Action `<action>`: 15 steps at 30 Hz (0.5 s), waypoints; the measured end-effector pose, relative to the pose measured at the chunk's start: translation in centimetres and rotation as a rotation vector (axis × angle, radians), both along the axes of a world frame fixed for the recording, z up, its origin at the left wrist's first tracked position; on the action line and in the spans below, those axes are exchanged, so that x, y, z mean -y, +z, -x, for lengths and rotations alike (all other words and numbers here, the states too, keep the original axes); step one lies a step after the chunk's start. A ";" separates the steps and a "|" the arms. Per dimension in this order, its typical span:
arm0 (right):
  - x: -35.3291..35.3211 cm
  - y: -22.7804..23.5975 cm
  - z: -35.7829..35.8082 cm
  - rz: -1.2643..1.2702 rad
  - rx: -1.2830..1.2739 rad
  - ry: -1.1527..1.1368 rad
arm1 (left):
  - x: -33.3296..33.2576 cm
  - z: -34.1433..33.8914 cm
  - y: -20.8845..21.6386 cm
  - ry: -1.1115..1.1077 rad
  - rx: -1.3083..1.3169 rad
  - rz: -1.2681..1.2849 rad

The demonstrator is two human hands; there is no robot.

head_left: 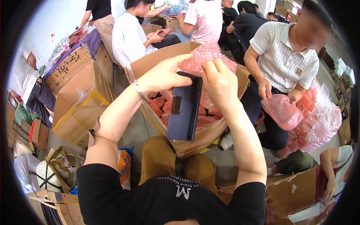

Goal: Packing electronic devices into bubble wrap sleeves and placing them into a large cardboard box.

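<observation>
In front of my chest I hold a dark, flat, elongated piece (184,112) with a rectangular notch along one side. Its upper end meets a pink bubble-wrap bag (210,56); whether it sits inside the bag's mouth I cannot tell. My left hand (165,75) grips the upper end with the thumb across it, the fingertips partly hidden behind the wrap. Thumb and fingers of my right hand (221,84) pinch the wrap's edge beside the piece. Below both hands stands a large open cardboard box (187,147) holding several pink-wrapped items (159,103).
To the right, a seated person in a white shirt (287,56) handles another pink bubble-wrap bag (282,111). A heap of clear and pink plastic (318,116) lies beside them. More cardboard boxes (80,101) stand at left. Several people sit around a far table.
</observation>
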State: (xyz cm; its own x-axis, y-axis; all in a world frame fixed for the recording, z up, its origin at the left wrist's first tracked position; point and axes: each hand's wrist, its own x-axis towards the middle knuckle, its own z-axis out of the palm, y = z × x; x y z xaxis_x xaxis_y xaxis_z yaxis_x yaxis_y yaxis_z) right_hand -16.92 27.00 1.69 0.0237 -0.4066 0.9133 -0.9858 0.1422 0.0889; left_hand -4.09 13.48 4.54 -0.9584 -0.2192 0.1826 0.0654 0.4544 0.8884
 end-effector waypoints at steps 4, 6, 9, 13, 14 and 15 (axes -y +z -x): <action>-1.1 0.0 -0.6 -0.021 0.255 0.344 | 0.6 0.8 -0.5 0.212 -0.103 -0.049; -2.8 -0.7 -1.4 0.238 0.387 0.173 | 1.7 1.5 -1.9 0.219 -0.295 -0.082; -3.7 -4.0 -1.9 -0.113 1.141 0.399 | 1.5 1.7 -2.4 0.295 -0.504 -0.300; -3.0 -5.5 -1.4 -0.114 1.420 0.682 | 0.8 1.9 -2.7 0.375 -0.610 -0.185; -2.9 -5.6 -1.4 0.001 1.366 0.650 | 0.3 1.6 -2.2 0.464 -0.627 -0.106; -3.0 -5.3 -1.4 0.062 1.323 0.570 | -0.1 1.3 -1.9 0.558 -0.645 -0.025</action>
